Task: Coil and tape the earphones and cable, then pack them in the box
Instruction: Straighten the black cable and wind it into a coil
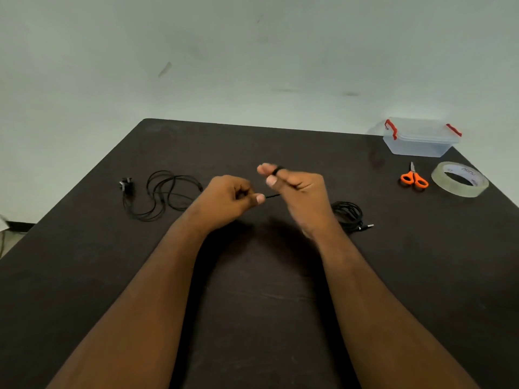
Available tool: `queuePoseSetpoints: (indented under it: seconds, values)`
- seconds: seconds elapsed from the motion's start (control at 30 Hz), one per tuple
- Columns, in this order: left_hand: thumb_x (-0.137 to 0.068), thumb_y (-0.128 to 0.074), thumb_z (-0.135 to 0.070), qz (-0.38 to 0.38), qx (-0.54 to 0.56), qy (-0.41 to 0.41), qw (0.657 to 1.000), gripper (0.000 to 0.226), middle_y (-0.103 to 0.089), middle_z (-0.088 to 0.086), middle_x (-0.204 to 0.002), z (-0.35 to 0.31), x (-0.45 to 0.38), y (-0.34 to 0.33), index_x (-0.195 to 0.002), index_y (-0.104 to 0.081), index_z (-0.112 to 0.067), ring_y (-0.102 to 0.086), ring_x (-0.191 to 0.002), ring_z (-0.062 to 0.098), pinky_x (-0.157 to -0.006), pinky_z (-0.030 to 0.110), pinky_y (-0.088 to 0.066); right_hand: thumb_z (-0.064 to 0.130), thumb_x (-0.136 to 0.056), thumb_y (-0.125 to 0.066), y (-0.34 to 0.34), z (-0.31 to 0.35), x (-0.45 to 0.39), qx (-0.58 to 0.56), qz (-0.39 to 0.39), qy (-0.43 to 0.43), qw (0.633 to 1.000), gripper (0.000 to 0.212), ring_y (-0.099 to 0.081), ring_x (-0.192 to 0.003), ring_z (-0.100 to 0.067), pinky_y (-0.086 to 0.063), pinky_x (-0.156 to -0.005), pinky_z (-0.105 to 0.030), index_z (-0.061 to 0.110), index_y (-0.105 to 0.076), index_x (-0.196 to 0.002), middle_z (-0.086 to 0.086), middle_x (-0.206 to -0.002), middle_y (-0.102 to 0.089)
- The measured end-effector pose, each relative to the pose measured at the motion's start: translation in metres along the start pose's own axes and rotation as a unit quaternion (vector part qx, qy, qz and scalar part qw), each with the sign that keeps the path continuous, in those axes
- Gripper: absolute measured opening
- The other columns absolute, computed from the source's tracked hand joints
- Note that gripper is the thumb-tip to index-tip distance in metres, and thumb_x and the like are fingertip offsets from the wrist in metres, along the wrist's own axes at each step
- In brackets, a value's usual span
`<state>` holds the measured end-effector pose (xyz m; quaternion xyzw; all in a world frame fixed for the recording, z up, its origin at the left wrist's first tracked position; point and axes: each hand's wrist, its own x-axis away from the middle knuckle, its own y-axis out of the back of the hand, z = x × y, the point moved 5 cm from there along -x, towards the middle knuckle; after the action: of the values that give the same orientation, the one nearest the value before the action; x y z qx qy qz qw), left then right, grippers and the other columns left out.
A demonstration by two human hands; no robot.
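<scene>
My left hand pinches a thin black cable between thumb and fingers above the middle of the dark table. That cable runs to my right hand, where a black turn of it wraps round an extended finger, with the thumb close beneath. Behind my right wrist lies the rest of the black cable as a coil, its jack plug pointing right. The black earphones lie in loose loops at the left, buds at their far left. The clear box with red latches stands at the back right, lid on.
Orange-handled scissors lie in front of the box, and a roll of clear tape lies flat to their right near the table's right edge. A pale wall rises behind the table.
</scene>
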<state>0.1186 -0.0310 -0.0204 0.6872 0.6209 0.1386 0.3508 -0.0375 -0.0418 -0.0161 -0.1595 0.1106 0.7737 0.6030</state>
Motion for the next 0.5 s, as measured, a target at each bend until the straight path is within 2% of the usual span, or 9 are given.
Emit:
queuePoseSetpoints:
  seconds: [0.07, 0.1, 0.13, 0.17, 0.23, 0.3, 0.33, 0.4, 0.5]
  values:
    - [-0.083, -0.074, -0.028, -0.014, 0.0, 0.007, 1.0, 0.025, -0.05, 0.001, -0.052, 0.003, 0.001, 0.015, -0.067, -0.067, -0.011, -0.039, -0.048, 0.003, -0.052, 0.025, -0.033, 0.002, -0.087, -0.065, -0.005, -0.006, 0.002, 0.186, 0.053, 0.005, 0.981, 0.016, -0.065, -0.092, 0.004, -0.05, -0.087, -0.019, 0.011, -0.076, -0.095, 0.004, -0.097, -0.073]
    - [-0.082, -0.075, -0.027, -0.02, 0.034, 0.002, 0.999, 0.021, -0.055, 0.007, -0.055, 0.002, 0.003, 0.022, -0.07, -0.069, -0.011, -0.043, -0.051, 0.005, -0.053, 0.025, -0.035, 0.005, -0.087, -0.065, -0.009, -0.008, 0.003, 0.238, 0.082, 0.003, 0.968, 0.016, -0.062, -0.076, 0.006, -0.05, -0.074, -0.02, 0.016, -0.076, -0.086, 0.01, -0.081, -0.071]
    - [-0.082, -0.075, -0.026, -0.029, 0.081, -0.012, 0.996, 0.019, -0.061, 0.012, -0.061, -0.002, 0.004, 0.028, -0.072, -0.07, -0.01, -0.048, -0.056, 0.008, -0.056, 0.025, -0.038, 0.008, -0.088, -0.066, -0.013, -0.009, 0.003, 0.257, 0.098, -0.003, 0.961, 0.019, -0.055, -0.061, 0.004, -0.046, -0.062, -0.024, 0.021, -0.074, -0.076, 0.013, -0.065, -0.062]
    - [-0.081, -0.073, -0.025, -0.039, 0.127, -0.034, 0.991, 0.017, -0.065, 0.012, -0.066, -0.008, 0.005, 0.033, -0.075, -0.071, -0.009, -0.053, -0.061, 0.011, -0.059, 0.025, -0.042, 0.01, -0.088, -0.066, -0.017, -0.008, 0.004, 0.241, 0.106, -0.011, 0.965, 0.019, -0.05, -0.057, 0.001, -0.042, -0.057, -0.027, 0.021, -0.073, -0.074, 0.012, -0.06, -0.056]
    - [-0.082, -0.071, -0.022, -0.064, 0.179, -0.079, 0.979, 0.017, -0.068, 0.006, -0.07, -0.021, 0.009, 0.038, -0.077, -0.07, -0.006, -0.06, -0.066, 0.011, -0.063, 0.02, -0.048, 0.007, -0.088, -0.065, -0.026, -0.007, 0.004, 0.118, 0.105, -0.035, 0.987, 0.012, -0.065, -0.077, -0.006, -0.052, -0.07, -0.03, 0.009, -0.076, -0.091, 0.005, -0.077, -0.07]
    - [-0.083, -0.07, -0.018, -0.079, 0.199, -0.096, 0.972, 0.018, -0.067, 0.008, -0.07, -0.027, 0.009, 0.039, -0.078, -0.068, -0.001, -0.061, -0.066, 0.013, -0.062, 0.021, -0.05, 0.003, -0.088, -0.064, -0.032, -0.008, 0.007, -0.019, 0.104, -0.086, 0.991, 0.014, -0.067, -0.102, -0.026, -0.053, -0.086, -0.032, 0.004, -0.074, -0.098, -0.007, -0.097, -0.073]
    - [-0.083, -0.07, -0.017, -0.081, 0.205, -0.097, 0.971, 0.018, -0.066, 0.008, -0.068, -0.027, 0.01, 0.04, -0.078, -0.068, 0.0, -0.06, -0.064, 0.013, -0.06, 0.021, -0.05, 0.004, -0.087, -0.065, -0.035, -0.011, 0.01, -0.072, 0.121, -0.127, 0.982, 0.014, -0.066, -0.104, -0.033, -0.052, -0.09, -0.039, 0.005, -0.074, -0.098, -0.012, -0.1, -0.073]
    - [-0.083, -0.069, -0.017, -0.08, 0.213, -0.095, 0.969, 0.016, -0.064, 0.002, -0.066, -0.025, 0.01, 0.04, -0.077, -0.067, -0.001, -0.058, -0.062, 0.008, -0.059, 0.019, -0.048, 0.008, -0.084, -0.065, -0.043, -0.014, 0.018, -0.168, 0.175, -0.209, 0.947, 0.018, -0.068, -0.098, -0.033, -0.053, -0.088, -0.039, 0.007, -0.074, -0.1, -0.017, -0.102, -0.072]
    - [-0.086, -0.064, -0.019, -0.087, 0.249, -0.099, 0.959, 0.017, -0.063, -0.003, -0.07, -0.027, 0.011, 0.04, -0.08, -0.065, -0.003, -0.057, -0.066, 0.006, -0.062, 0.019, -0.047, 0.013, -0.085, -0.063, -0.05, -0.003, 0.023, -0.286, 0.224, -0.223, 0.905, 0.022, -0.071, -0.092, -0.027, -0.057, -0.08, -0.037, 0.007, -0.072, -0.104, -0.015, -0.101, -0.073]
